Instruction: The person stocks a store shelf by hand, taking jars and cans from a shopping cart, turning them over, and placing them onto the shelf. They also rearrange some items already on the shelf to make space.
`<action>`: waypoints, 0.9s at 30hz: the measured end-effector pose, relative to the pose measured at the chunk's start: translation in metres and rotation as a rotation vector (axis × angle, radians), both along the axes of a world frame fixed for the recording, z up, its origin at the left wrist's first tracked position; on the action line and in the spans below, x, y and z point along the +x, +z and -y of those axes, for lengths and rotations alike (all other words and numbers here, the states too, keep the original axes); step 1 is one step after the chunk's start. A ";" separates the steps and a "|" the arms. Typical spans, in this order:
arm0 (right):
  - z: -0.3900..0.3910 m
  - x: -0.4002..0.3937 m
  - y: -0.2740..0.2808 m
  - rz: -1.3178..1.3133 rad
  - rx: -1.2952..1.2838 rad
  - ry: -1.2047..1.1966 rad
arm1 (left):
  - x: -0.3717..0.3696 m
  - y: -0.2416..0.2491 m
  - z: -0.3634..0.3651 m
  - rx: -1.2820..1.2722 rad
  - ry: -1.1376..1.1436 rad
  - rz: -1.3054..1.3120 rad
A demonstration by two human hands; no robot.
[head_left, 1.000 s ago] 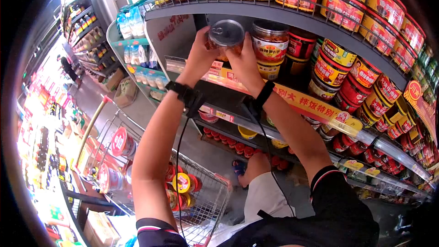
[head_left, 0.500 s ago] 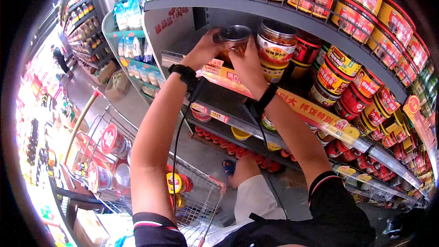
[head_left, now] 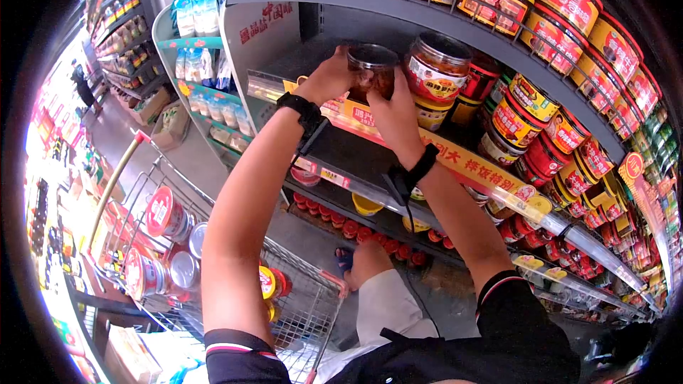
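Observation:
Between my two hands is a clear jar with a dark lid and dark reddish contents, at the front of the upper-middle shelf. My left hand wraps its left side, and my right hand grips its right side with the thumb across the front. Just right of it stands a larger jar with a white and red label, stacked on a yellow-lidded jar. A yellow and red price strip runs along the shelf edge beneath my wrists.
A wire shopping cart holding several jars and tubs stands at lower left. Red and yellow jars fill the shelf to the right. Above, a shelf with a wire rail carries more jars. A person stands far down the aisle.
The view has shifted slightly. Both hands stay on the jar, which now sits a little lower and farther right in view, close beside the larger jar.

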State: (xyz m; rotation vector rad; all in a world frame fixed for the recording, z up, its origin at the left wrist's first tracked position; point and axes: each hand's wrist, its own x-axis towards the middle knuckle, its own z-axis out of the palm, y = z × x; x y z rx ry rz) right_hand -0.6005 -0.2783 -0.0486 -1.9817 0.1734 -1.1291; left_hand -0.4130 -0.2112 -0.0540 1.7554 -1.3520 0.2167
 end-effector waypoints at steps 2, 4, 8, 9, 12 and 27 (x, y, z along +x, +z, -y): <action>-0.004 -0.014 0.000 -0.042 -0.003 -0.034 | -0.014 0.007 -0.010 0.112 0.107 0.105; -0.001 -0.025 -0.001 -0.044 -0.050 -0.042 | -0.023 0.010 -0.017 0.227 0.171 0.235; 0.009 -0.035 -0.023 0.004 0.120 0.064 | -0.024 -0.003 -0.015 0.222 0.291 0.287; 0.007 -0.040 -0.022 -0.028 0.126 0.061 | -0.034 0.002 -0.015 0.223 0.323 0.286; -0.002 -0.054 -0.011 -0.177 -0.151 -0.062 | -0.027 -0.007 0.006 0.214 0.370 0.285; 0.035 0.031 -0.012 0.058 0.265 0.160 | -0.018 0.020 0.072 0.278 0.408 -0.008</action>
